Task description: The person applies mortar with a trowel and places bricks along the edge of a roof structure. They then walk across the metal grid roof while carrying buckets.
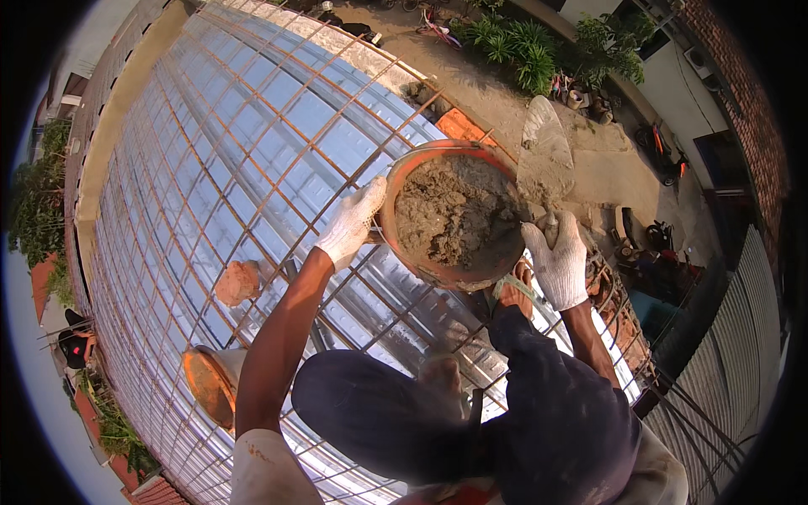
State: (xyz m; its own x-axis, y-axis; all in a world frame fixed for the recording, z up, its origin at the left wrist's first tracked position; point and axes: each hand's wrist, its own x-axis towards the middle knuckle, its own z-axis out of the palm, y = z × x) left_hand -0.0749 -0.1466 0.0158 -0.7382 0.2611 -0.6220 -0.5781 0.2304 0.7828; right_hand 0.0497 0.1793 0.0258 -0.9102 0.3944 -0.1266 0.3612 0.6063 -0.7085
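Observation:
An orange bucket [448,215] of grey wet mortar is in front of me, above rusty mesh over shiny corrugated metal sheets. My left hand [353,219], in a white knit glove, grips the bucket's left rim. My gloved right hand [555,257] is closed on a mortar-coated trowel [545,151], beside the bucket's right side, with the blade pointing up past it. My legs and a foot in a sandal [513,295] show below the bucket.
Rebar mesh [210,151] spans the metal deck. An orange container [210,387] and a pink lump [237,282] lie at left. Bricks [631,337] edge the right side, above a lower yard with plants and a motorbike [661,156]. A person [77,345] is at far left.

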